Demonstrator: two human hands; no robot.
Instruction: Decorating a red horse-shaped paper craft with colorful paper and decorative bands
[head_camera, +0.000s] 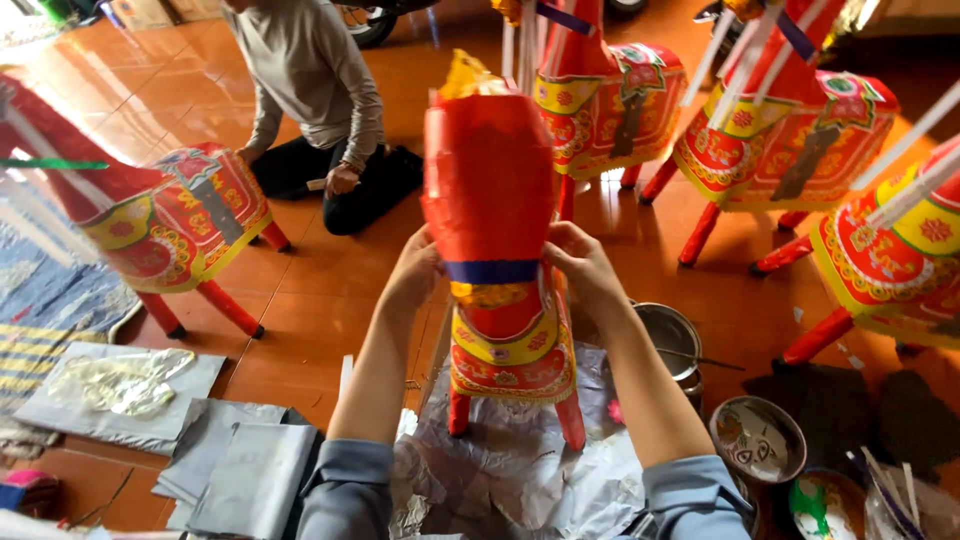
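Both hands' grip (415, 270) (580, 262) around red paper horse's (490, 180) blue-banded neck.

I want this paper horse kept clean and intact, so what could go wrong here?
Both hands, left hand and right hand, press the paper horse at its blue band; squeezing could crease the thin covering. The metal pot and paint bowl sit near its legs, so tipping might smear it.
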